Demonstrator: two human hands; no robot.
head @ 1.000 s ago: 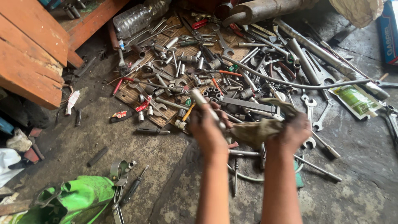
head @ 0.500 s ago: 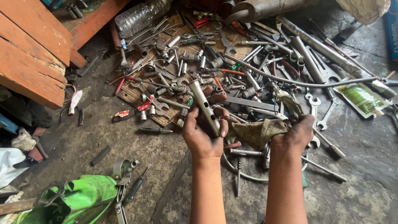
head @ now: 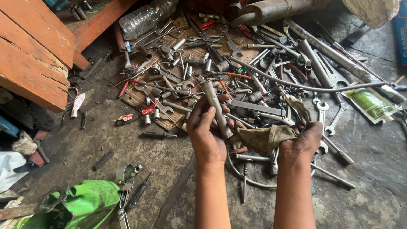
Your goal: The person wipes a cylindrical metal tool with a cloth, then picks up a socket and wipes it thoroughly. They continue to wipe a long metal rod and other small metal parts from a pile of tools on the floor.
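Fingers (head: 202,123) wrap metal tube (head: 216,109) | right hand (head: 302,142) grips rag (head: 265,138) (olive)

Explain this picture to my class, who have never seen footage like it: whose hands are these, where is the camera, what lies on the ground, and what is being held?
There is no machine here. A person wears a camera on the head, so the view looks down along their own two forearms. The left hand grips a grey metal tube, a long socket-like tool, held up at a slant. The right hand clutches a dirty olive rag. Below lies a grimy concrete floor strewn with a pile of spanners and sockets, some on a cardboard sheet. An empty plastic bottle lies at the top, orange wooden boards at the left, and a green plastic piece at the bottom left.
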